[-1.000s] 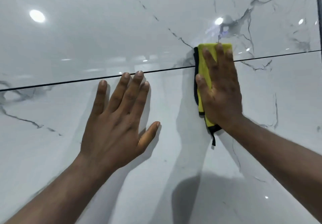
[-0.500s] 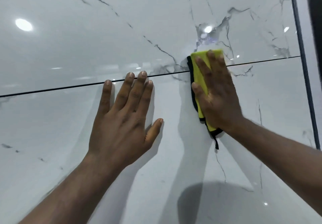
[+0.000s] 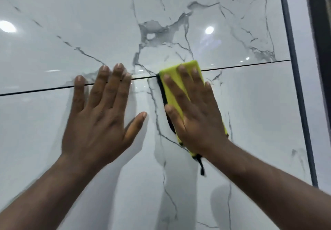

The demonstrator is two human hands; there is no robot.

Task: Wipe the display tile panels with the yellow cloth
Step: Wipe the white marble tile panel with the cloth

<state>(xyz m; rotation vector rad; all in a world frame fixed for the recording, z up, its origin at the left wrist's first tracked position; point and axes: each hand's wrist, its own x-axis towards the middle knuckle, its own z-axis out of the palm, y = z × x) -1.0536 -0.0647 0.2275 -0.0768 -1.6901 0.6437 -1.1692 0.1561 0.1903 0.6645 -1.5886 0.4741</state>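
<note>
Glossy white marble-look tile panels fill the view, an upper panel (image 3: pixel 89 24) and a lower panel (image 3: pixel 259 122) split by a thin dark horizontal joint (image 3: pixel 35 90). My right hand (image 3: pixel 197 115) lies flat with straight fingers on the folded yellow cloth (image 3: pixel 174 90), pressing it against the tiles across the joint. The cloth has a black edge, and a black loop hangs below my wrist. My left hand (image 3: pixel 100 118) rests flat on the lower panel, fingers spread, its fingertips over the joint, just left of the cloth.
A dark vertical frame strip (image 3: pixel 295 86) bounds the panels on the right, with a further dark edge (image 3: pixel 320 33) beyond it. Ceiling lights reflect in the glossy tile at left (image 3: pixel 7 26) and at upper right (image 3: pixel 209 30).
Both hands have slid to the right along the panels, toward the dark frame strip. The cloth stays under my right palm, straddling the joint. The view has followed to the right.
</note>
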